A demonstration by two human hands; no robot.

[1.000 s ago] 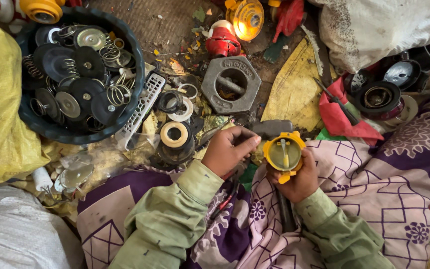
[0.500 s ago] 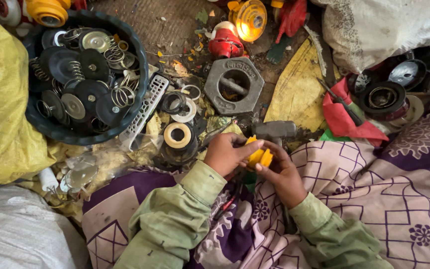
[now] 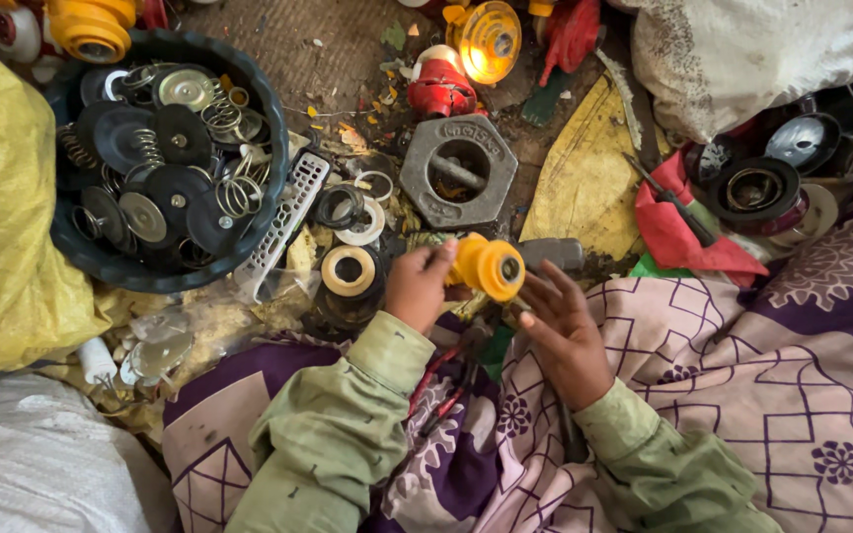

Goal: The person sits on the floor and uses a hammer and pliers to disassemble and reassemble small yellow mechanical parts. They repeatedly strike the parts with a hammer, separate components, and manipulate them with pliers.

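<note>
- A purple and cream patterned cloth [image 3: 742,375] covers the person's lap and fills the lower right of the view.
- A yellow sack [image 3: 2,217] lies along the left edge, touching the basin beside it.
- A dark round basin [image 3: 273,128] at upper left holds black discs, springs and metal rings.
- A yellow curved sheet [image 3: 584,178] lies on the ground just right of the grey hexagonal metal block [image 3: 426,192], which has a round hole through its middle.
- A red rag [image 3: 688,242] with a dark screwdriver [image 3: 668,192] across it lies right of the sheet.
- The right hand [image 3: 570,331] has its fingers spread, the fingertips touching the yellow part from below and the right; it steadies it more than it clamps it.
- The left hand [image 3: 417,286] pinches the left end of the yellow part between thumb and fingers.
- The yellow round part [image 3: 488,266], with a small dark hole in its end face, sits between both hands, above the lap and just below the hexagonal block.
</note>
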